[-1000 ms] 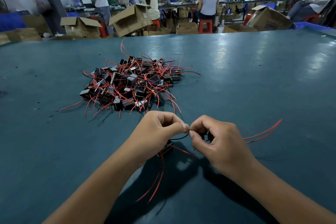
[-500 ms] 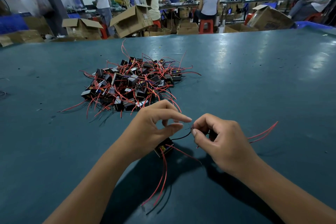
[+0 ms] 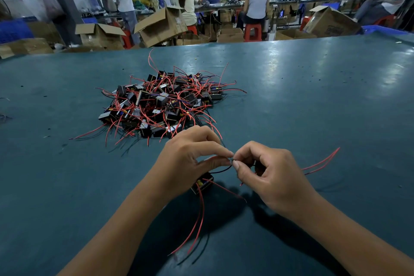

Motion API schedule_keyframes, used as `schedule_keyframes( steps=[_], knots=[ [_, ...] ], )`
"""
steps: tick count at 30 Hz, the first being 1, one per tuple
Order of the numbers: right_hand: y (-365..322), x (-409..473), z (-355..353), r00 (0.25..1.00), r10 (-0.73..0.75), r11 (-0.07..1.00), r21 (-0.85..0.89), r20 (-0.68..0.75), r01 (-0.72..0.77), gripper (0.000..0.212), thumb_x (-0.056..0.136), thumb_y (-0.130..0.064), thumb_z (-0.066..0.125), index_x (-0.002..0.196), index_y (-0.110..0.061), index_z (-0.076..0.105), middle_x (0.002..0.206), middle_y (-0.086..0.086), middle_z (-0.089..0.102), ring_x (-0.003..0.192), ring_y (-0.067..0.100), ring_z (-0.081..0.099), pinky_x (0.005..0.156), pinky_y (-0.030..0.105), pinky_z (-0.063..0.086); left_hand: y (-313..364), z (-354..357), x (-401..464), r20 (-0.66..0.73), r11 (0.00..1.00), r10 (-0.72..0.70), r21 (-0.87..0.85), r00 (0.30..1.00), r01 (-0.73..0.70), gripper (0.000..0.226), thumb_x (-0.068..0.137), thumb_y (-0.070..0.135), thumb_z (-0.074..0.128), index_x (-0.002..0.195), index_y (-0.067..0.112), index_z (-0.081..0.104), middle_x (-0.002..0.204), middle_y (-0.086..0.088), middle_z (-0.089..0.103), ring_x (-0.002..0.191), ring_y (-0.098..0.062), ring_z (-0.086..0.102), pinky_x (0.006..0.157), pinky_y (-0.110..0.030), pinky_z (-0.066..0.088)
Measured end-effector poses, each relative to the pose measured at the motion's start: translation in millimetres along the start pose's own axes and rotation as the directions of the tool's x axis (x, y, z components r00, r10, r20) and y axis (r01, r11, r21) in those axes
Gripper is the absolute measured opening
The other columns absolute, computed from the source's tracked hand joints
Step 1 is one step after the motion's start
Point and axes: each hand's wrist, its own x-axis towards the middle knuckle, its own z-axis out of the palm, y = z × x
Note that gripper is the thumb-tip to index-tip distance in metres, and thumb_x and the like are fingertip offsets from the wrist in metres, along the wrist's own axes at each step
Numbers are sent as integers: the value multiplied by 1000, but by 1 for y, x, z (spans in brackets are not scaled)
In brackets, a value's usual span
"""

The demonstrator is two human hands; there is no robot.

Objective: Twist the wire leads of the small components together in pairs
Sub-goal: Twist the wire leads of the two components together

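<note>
Head view, and I've got the wide teal table [image 3: 313, 101], with the pile of black components [image 3: 161, 105] and red leads far left of centre. Near me, left hand [image 3: 186, 163] and right hand [image 3: 271, 175] meet fingertip to fingertip, each pinching the black lead [image 3: 220, 171]. One component [image 3: 202, 184] hangs under the left palm, red leads [image 3: 197, 226] trailing toward me.

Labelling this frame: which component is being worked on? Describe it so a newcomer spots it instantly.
On the teal table, look nearer than the pile, to the two hands. The component is the lone black block under the left hand, its red leads trailing toward the camera; all others lie tangled in the pile.
</note>
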Motion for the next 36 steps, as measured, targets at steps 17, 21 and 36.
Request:
schedule_keyframes(
  steps=[17,21,36],
  knots=[
    [2,0,4,996,-88,994,-61,-18,86,6,84,-13,65,79,-14,63,61,-16,55,59,1,51,60,7,34,13,2,-1,260,864,-328,-306,908,400,19,90,25,62,77,12,67,67,12,56,62,-2,47,61,-18,36],
    [2,0,6,995,-90,993,-79,-40,87,6,83,-13,64,79,-17,63,61,-22,53,58,-2,52,59,5,33,19,10,1,287,693,-471,-464,834,552,22,88,19,61,68,11,65,51,15,49,49,1,37,50,-12,30],
    [5,1,3,996,39,999,-26,-78,-41,20,86,-5,68,74,-19,61,58,-15,57,52,0,51,52,6,33,7,-8,-3,273,808,-388,-359,880,468,24,88,44,59,86,29,78,73,7,65,70,-22,57,64,-30,41]
  ],
)
